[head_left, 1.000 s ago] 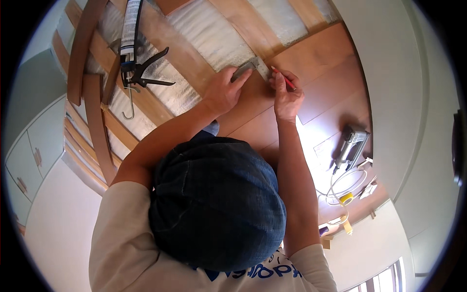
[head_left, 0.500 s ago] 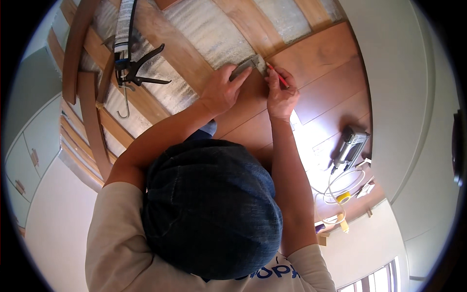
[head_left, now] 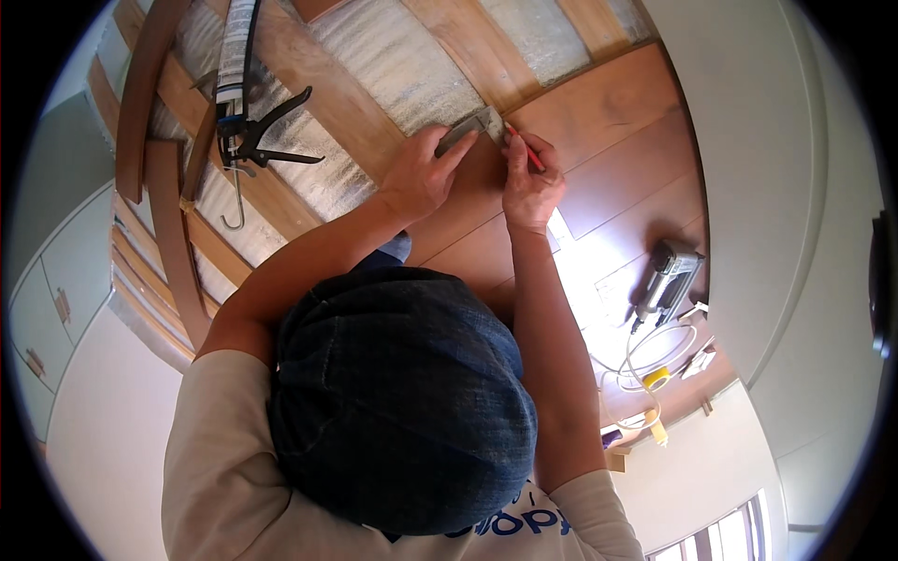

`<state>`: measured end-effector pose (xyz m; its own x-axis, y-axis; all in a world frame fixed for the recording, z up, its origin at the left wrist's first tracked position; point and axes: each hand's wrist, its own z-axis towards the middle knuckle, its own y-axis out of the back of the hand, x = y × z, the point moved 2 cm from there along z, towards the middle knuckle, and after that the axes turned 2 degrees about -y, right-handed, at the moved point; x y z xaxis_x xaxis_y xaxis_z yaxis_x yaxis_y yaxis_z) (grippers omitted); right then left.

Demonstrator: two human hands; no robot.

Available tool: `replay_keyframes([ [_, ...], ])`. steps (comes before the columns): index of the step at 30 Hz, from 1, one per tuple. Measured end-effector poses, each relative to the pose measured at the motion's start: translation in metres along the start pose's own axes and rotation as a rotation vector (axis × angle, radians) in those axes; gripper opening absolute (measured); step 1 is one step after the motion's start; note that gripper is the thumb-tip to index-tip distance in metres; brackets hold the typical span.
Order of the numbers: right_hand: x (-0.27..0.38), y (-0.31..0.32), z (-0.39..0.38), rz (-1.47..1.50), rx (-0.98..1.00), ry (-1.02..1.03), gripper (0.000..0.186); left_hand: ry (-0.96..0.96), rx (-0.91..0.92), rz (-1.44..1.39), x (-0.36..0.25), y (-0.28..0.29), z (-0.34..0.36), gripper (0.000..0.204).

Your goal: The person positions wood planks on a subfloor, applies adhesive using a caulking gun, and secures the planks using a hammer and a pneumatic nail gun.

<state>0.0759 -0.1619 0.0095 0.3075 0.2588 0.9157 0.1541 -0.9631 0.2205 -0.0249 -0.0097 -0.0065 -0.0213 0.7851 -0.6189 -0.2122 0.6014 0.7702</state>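
My left hand (head_left: 423, 176) is closed on a small grey square-like measuring tool (head_left: 464, 129), holding it flat across the end of a reddish-brown floorboard (head_left: 460, 198). The tool's pale end sits by the seam with the neighbouring board. In my right hand (head_left: 532, 192) is a red pencil (head_left: 529, 153), pinched between thumb and fingers. Its tip points at the tool's pale end; whether it touches the board is too small to tell. Both forearms reach over the laid boards, and a denim cap hides part of the floor.
To the left, a black caulking gun (head_left: 245, 131) lies across wooden battens (head_left: 323, 89) with silvery sheeting between them. Loose brown boards (head_left: 173, 220) lie beyond it. On the right are a nail gun (head_left: 670, 273) with a coiled pale hose (head_left: 629, 355), a yellow tape roll (head_left: 657, 378) and a wall (head_left: 748, 234).
The whole view has shifted slightly, moving everything a little to the left. Both hands keep their hold on the measuring tool and the pencil, close to the same spot.
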Motion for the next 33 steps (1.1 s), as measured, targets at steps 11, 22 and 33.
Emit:
replay_keyframes([
  [11, 0.005, 0.014, -0.002, -0.038, -0.039, 0.023, 0.018, -0.004, -0.013, -0.031, 0.004, -0.004, 0.000, 0.061],
  [22, 0.005, 0.060, -0.057, -0.809, 0.282, 0.531, 0.033, 0.027, 0.118, -0.295, -0.003, 0.062, -0.024, 0.056],
  [33, -0.001, 0.182, 0.061, -1.080, 0.004, 0.432, 0.053, 0.182, 0.060, 0.553, 0.158, 0.132, 0.178, 0.092],
])
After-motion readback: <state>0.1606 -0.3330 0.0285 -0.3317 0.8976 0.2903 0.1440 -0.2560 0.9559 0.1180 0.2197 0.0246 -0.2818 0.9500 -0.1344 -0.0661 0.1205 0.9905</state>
